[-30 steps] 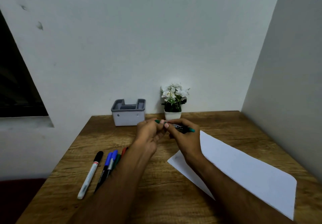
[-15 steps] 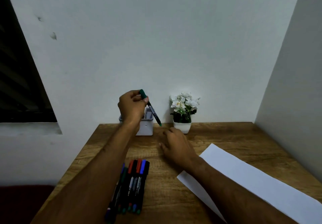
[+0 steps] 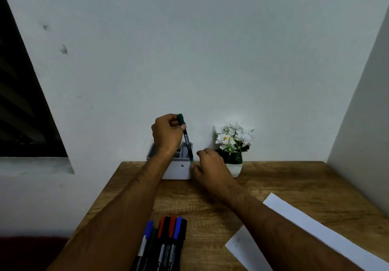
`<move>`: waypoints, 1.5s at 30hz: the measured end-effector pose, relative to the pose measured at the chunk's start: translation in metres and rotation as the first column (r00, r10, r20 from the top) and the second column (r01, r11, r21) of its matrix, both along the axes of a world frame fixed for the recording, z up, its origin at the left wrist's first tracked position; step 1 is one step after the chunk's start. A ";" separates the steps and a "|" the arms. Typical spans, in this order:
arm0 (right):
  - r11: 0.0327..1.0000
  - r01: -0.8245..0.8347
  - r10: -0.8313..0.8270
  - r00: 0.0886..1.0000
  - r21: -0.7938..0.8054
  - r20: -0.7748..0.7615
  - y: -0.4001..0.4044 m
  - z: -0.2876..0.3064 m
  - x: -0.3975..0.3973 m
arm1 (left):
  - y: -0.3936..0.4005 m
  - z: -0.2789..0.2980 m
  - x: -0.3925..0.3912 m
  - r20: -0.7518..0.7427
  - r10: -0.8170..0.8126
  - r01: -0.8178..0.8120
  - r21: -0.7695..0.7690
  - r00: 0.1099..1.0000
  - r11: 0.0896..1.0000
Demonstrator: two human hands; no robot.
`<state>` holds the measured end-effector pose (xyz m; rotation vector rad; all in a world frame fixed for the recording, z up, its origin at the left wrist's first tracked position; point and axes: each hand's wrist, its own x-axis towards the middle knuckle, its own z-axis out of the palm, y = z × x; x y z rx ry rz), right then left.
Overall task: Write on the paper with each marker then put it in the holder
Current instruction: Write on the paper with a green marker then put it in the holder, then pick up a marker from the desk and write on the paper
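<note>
The green marker (image 3: 187, 139) is a light, stiff, thin stick with a smooth plastic body, so I judge it can slip or turn easily between fingertips. It is best to take it near the capped end, as now, so that the long lower part is free to go down into a slot.

The left hand (image 3: 167, 132) pinches the marker just under its green cap, with the thumb and the curled fingers (image 3: 182, 126) closed on it. The marker is nearly upright, its top leaning a little toward 11 o'clock, and its lower tip is at the right front corner of the grey holder (image 3: 179, 169). It seems not yet inside a compartment, but I cannot tell this surely. The left forearm reaches forward from 7 o'clock, with the wrist raised above the holder.

The right hand (image 3: 211, 170) rests at 3 o'clock of the holder, touching or almost touching its side wall. Its fingers are loosely bent and I see nothing in them.

The holder stands at the far edge of the surface (image 3: 294, 182). The other markers (image 3: 166, 243) lie together at 6 o'clock, and the paper (image 3: 311, 228) lies at 4 o'clock.
</note>
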<state>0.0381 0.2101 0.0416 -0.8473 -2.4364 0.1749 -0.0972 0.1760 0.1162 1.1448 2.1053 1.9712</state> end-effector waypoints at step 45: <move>0.866 0.165 -0.069 0.975 -0.472 0.213 -0.123 -0.017 0.044 | -0.137 -0.093 0.046 -0.066 -0.224 0.129 -0.650 0.972 0.749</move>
